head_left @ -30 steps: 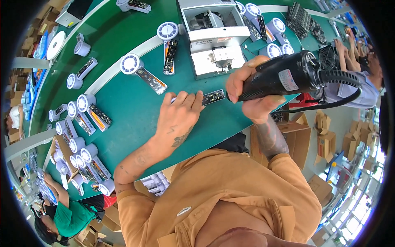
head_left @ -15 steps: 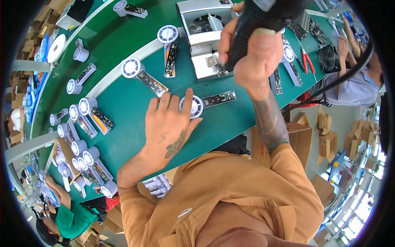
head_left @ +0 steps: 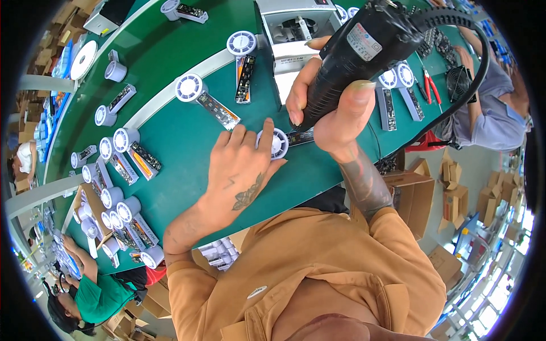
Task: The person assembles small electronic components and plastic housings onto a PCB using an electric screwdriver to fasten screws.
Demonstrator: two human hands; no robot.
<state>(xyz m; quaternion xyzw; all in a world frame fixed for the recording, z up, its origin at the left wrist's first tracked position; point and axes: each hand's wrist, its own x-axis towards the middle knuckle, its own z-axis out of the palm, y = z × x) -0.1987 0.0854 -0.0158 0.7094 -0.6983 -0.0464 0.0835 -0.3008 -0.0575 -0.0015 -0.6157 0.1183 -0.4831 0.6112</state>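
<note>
My right hand (head_left: 344,116) is wrapped round a black corded electric screwdriver (head_left: 341,71), its grip tilted and its lower end over the handle of a white handheld fan (head_left: 279,144). The screwdriver's bit is hidden behind the hand. My left hand (head_left: 236,165) lies palm down at that fan, index finger and thumb on either side of its round head, holding it on the green table. The fan's open handle shows a dark circuit board, partly covered by the right hand. Another open fan (head_left: 190,88) lies just beyond my left fingers.
A silver screw feeder (head_left: 293,59) stands behind the screwdriver. Several fans (head_left: 128,210) crowd the left side by a cardboard box (head_left: 91,207). Red-handled pliers (head_left: 432,88) and more fans (head_left: 388,105) lie right. The screwdriver's cable (head_left: 483,74) loops rightward. Co-workers sit at both sides.
My right hand has brought the screwdriver from the feeder's front toward me, over the fan's handle. The left hand stays on the fan. The view has shifted slightly.
</note>
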